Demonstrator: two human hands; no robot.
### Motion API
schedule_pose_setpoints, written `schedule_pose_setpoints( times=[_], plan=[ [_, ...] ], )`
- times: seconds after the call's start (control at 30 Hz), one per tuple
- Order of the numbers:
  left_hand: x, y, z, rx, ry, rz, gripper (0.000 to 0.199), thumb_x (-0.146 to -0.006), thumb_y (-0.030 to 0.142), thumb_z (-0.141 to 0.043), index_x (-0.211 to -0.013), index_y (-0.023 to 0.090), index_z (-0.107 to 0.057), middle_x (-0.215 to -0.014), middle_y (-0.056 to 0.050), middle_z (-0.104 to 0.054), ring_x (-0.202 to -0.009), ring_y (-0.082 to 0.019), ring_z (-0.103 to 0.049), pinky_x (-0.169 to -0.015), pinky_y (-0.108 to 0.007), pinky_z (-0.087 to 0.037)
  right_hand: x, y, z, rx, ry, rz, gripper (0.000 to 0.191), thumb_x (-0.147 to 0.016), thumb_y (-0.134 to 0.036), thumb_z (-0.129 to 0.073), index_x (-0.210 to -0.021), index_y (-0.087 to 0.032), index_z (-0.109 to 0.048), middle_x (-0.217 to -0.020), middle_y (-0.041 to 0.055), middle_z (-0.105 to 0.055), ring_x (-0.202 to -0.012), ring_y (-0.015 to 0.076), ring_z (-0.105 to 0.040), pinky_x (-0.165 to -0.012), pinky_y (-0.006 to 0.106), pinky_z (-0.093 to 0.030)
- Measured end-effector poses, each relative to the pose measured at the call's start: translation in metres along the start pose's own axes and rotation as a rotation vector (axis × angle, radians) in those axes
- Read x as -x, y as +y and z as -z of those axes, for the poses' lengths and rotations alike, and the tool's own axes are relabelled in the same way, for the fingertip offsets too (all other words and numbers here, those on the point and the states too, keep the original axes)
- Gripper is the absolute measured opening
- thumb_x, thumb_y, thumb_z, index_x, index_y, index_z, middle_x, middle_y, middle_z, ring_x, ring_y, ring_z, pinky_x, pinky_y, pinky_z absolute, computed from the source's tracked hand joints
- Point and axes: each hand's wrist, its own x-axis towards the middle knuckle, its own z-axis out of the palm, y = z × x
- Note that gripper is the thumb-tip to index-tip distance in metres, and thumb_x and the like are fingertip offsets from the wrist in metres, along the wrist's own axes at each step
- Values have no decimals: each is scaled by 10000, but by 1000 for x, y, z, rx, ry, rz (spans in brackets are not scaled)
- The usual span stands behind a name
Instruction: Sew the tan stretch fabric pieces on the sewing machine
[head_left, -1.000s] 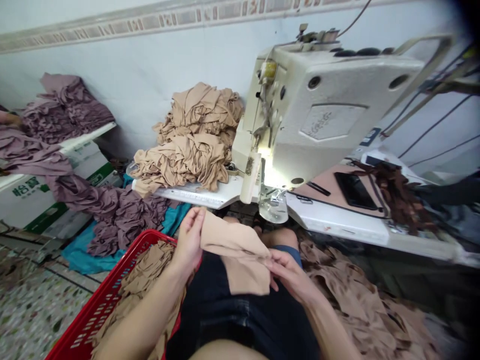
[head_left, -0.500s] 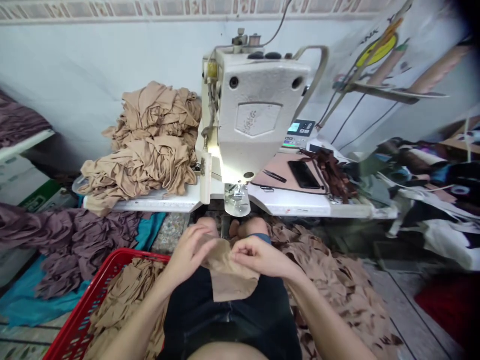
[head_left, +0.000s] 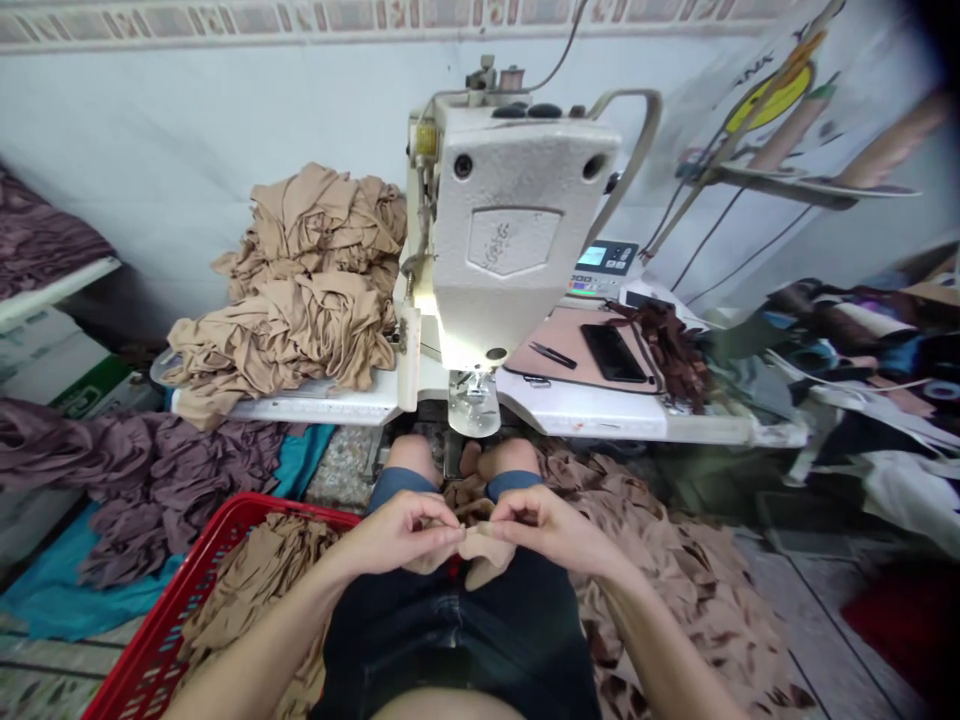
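A small beige cloth piece [head_left: 486,552] hangs over my lap, pinched between both hands. My left hand [head_left: 409,530] closes thumb and fingers on its upper left edge. Close beside it, my right hand [head_left: 544,522] pinches the same edge from the right. The sewing machine [head_left: 517,220] stands on the white table [head_left: 592,418] beyond my knees, its lamp lit above the needle area. Crumpled beige fabric [head_left: 300,320] is heaped to the left of the machine.
At lower left a red basket [head_left: 161,610] holds beige cloth, with purple fabric [head_left: 172,480] beyond it. More beige pieces [head_left: 660,570] cover the floor at right. Small scissors [head_left: 553,354] and a black phone [head_left: 616,353] lie on the table's right side.
The cloth, earlier spread flat over my lap, is now bunched and hangs from my fingertips. My left hand has moved down and its fingers have closed on the edge.
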Motion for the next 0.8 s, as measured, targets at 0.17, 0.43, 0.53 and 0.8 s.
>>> schedule_pose_setpoints(
  times=[0.17,0.43,0.53,0.8],
  plan=[
    [-5,2,-4,170,145,56,408,-920,540,-785,-1060,157,-791,-647,45,-533,-484,-79,-421,-445,-177,-339,-2,0,-8,-129,184,-16,482,-797,-624,-863,-712,-170,-726,-610,-26,-593,-569,124,-488,-563,250,-394],
    [-5,27,16,-113,280,-225,270,-999,388,-715,-1128,217,-880,-818,-73,-775,-699,-193,-704,-654,-273,-556,-2,-26,-16,1,402,78,426,-846,-588,-823,-753,-174,-784,-649,30,-662,-575,166,-547,-533,281,-412],
    [-8,37,22,-338,360,-375,247,-1029,323,-664,-1093,243,-889,-854,-86,-815,-781,-228,-743,-730,-300,-560,1,-48,-22,216,553,236,357,-912,-499,-774,-713,-204,-789,-648,45,-683,-592,193,-571,-566,315,-447],
    [-27,58,27,-90,478,-298,260,-977,357,-660,-893,190,-840,-892,-74,-838,-822,-239,-746,-767,-302,-578,-24,-62,-11,181,732,262,347,-864,-507,-800,-715,-194,-799,-658,48,-706,-614,199,-585,-581,315,-462]
  ],
)
